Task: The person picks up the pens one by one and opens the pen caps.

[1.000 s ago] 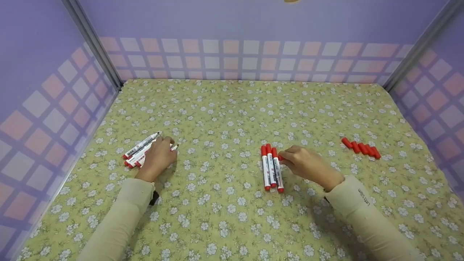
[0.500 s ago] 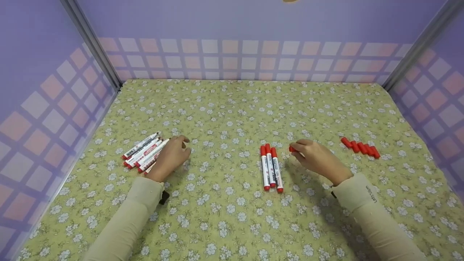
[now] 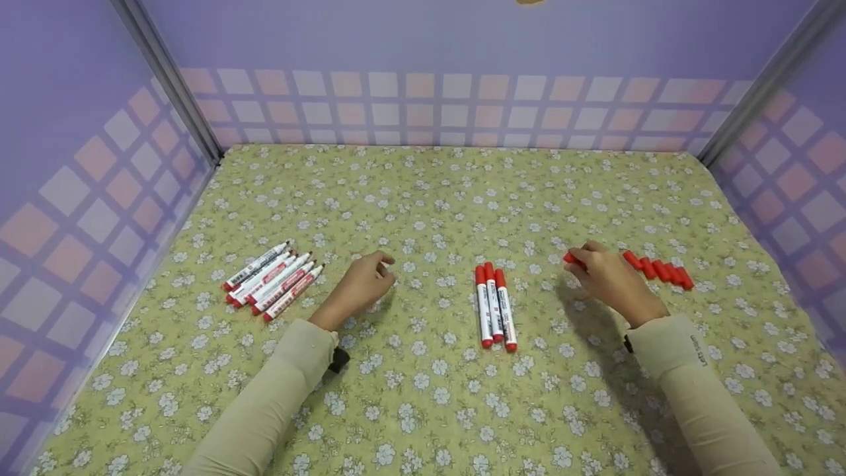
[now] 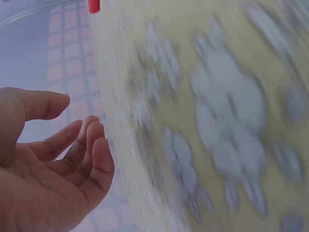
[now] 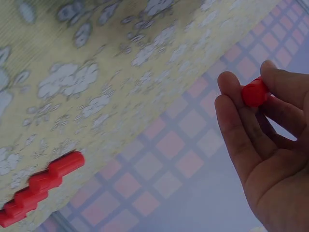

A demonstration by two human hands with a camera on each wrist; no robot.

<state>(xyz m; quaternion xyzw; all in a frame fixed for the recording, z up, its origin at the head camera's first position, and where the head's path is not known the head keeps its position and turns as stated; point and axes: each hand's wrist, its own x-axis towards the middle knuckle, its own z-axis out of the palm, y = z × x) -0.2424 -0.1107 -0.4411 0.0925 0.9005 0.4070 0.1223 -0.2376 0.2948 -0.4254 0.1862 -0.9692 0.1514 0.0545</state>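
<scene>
Between thumb and fingers my right hand [image 3: 611,277] pinches a red marker cap [image 5: 255,93], held above the cloth just left of a row of several red caps [image 3: 659,270]. My left hand [image 3: 360,284] hovers over the cloth with loosely bent fingers and nothing in them, as the left wrist view shows. To its left lie several uncapped white markers [image 3: 284,291], side by side, dark tips pointing away to the right. Three capped markers [image 3: 491,307] rest together between the two hands, red caps at the far end.
A yellow floral cloth [image 3: 410,410] covers the table. Purple panels with pink and white squares [image 3: 423,109] rise at the back and on both sides, joined by grey corner posts [image 3: 175,86].
My left hand has left the uncapped markers and moved right, with nothing in it. The right hand has carried the pinched cap away from the capped markers toward the cap row.
</scene>
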